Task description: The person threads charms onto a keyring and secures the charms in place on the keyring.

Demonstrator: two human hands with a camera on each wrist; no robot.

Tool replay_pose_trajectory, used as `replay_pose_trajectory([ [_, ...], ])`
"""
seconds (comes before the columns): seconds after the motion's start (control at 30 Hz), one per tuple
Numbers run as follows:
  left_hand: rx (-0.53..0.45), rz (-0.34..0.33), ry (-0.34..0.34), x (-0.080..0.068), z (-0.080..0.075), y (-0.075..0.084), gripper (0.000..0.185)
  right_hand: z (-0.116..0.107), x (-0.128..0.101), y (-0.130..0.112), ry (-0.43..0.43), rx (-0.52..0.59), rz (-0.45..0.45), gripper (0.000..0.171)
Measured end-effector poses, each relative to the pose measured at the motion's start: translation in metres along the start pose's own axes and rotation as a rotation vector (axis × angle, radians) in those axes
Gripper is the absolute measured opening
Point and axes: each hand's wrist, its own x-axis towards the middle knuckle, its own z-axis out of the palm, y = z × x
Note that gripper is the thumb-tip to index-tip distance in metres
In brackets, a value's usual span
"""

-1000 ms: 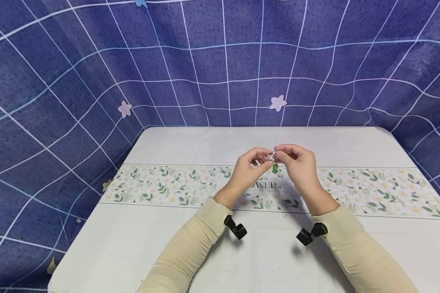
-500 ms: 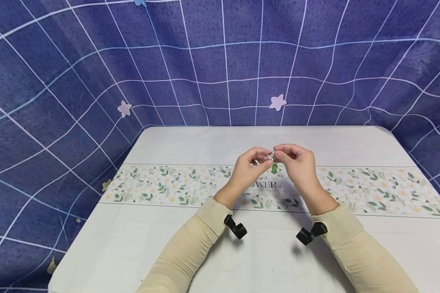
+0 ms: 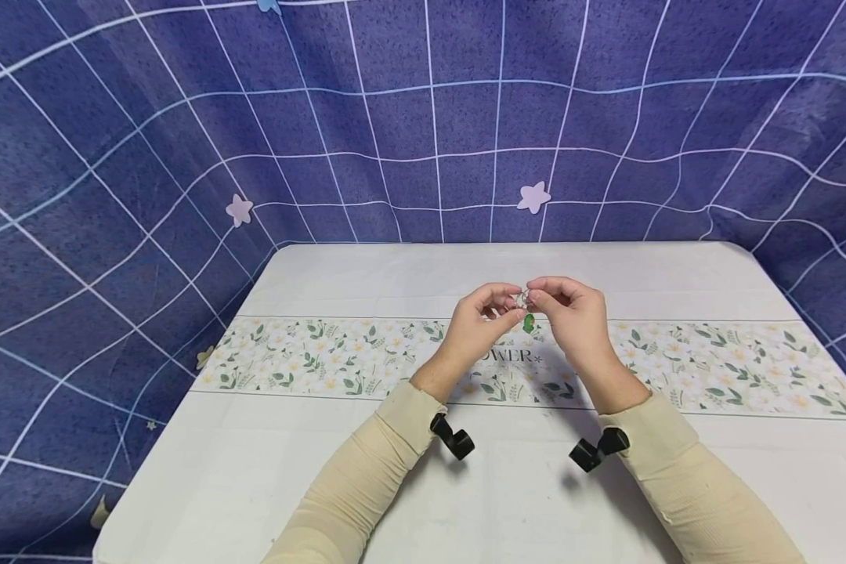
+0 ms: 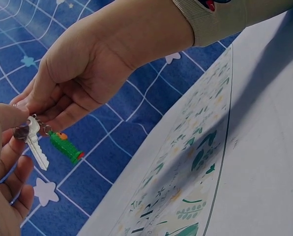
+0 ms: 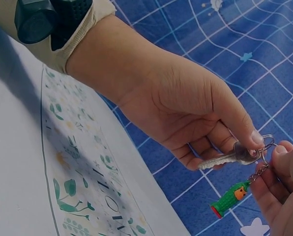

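Both hands meet above the table. My left hand (image 3: 475, 325) pinches a metal key ring (image 5: 268, 142) between thumb and fingers. From the other side my right hand (image 3: 576, 317) pinches the same ring with its fingertips. A silver key (image 4: 37, 147) hangs at the ring; in the right wrist view it lies against the left fingers. A second, dark-headed part shows beside it in the left wrist view, too small to identify. On a short chain dangles a green charm (image 5: 230, 198) with an orange face and red base. The fingertips partly hide the ring.
The white table (image 3: 465, 501) carries a band of printed flowers with lettering (image 3: 511, 356) under the hands. A blue gridded curtain (image 3: 409, 117) with stars hangs behind and to the left. Black devices are strapped at both wrists.
The green charm sways and turns slightly beneath the hands. The fingers shift a little at the ring; both arms stay almost where they were.
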Motion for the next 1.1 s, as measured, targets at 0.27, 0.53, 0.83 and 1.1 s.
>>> replay_pose_trajectory([
  [0.27, -0.007, -0.003, -0.021, 0.0004, -0.0013, 0.0012, 0.029, 0.0002, 0.0008, 0.0007, 0.015, 0.008, -0.004, 0.016],
  [0.53, 0.016, -0.007, -0.029, 0.0003, -0.0021, 0.0007, 0.027, 0.0000, 0.0011, 0.0017, 0.000, -0.005, 0.013, 0.017],
  [0.83, 0.009, -0.019, -0.017, -0.0003, -0.0013, 0.0005, 0.027, 0.0010, 0.0004, 0.0022, -0.006, 0.004, 0.012, 0.016],
  [1.1, 0.017, -0.011, -0.017, -0.0003, -0.0012, -0.0015, 0.026, 0.0016, 0.0002, 0.0020, -0.005, 0.001, 0.017, 0.016],
])
